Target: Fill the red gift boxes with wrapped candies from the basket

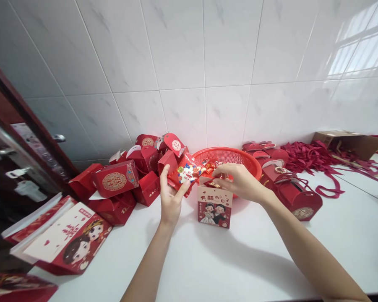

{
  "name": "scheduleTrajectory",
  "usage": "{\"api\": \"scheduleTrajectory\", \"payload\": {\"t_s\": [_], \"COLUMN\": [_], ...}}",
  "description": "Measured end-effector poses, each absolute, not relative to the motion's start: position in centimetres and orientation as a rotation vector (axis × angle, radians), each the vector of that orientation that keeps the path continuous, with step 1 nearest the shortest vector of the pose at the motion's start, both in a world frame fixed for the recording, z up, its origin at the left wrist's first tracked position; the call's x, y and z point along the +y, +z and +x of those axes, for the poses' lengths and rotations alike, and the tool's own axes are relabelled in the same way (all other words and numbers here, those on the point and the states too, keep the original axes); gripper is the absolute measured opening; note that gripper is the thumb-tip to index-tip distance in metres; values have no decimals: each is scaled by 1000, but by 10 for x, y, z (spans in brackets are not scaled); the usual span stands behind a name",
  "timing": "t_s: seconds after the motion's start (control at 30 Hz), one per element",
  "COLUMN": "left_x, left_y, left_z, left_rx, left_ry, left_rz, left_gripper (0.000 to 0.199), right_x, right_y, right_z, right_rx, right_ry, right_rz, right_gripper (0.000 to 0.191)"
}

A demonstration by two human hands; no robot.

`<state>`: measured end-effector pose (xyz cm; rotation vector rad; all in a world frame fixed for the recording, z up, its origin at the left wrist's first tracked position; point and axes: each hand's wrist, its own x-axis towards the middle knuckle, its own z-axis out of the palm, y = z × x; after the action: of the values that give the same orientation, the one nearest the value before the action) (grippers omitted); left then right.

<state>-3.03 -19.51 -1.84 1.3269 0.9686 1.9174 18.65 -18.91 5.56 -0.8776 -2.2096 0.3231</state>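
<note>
My left hand (170, 203) is closed on a red candy packet (188, 173) with a white and multicoloured label, raised beside the box. A small upright gift box (215, 209), white above and red below with a cartoon couple on its front, stands on the table with its top open. Over that opening is my right hand (243, 181), its fingers bent together at the rim. What they pinch, if anything, is hidden. Just behind the box sits a red plastic basket (255, 164) with small wrapped sweets (211, 164) inside.
Several red gift boxes (116, 181) are heaped at left, near larger cartoon-printed gift bags (72, 239). More red boxes (297, 199) stand at right. Beyond them lie dark red ribbons (308, 157) and a cardboard carton (342, 140). A tiled wall (182, 54) closes the back of the white table (182, 260).
</note>
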Motion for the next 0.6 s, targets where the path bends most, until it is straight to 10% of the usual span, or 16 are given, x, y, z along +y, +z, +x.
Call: {"api": "scheduleTrajectory", "payload": {"t_s": [0.27, 0.4, 0.6], "left_x": [-210, -215, -204], "left_y": [-13, -17, -24], "left_z": [-23, -18, -17], "left_rx": [772, 775, 985], "left_ry": [1681, 1580, 1738], "left_rz": [1458, 1503, 1744], "left_gripper": [111, 114, 46], "right_x": [-192, -197, -199], "right_y": [55, 58, 67], "right_z": [188, 186, 195], "right_rx": [-1955, -2020, -1731], "right_ry": [540, 569, 604], "right_rz": [-752, -662, -669], "right_gripper": [55, 40, 26]}}
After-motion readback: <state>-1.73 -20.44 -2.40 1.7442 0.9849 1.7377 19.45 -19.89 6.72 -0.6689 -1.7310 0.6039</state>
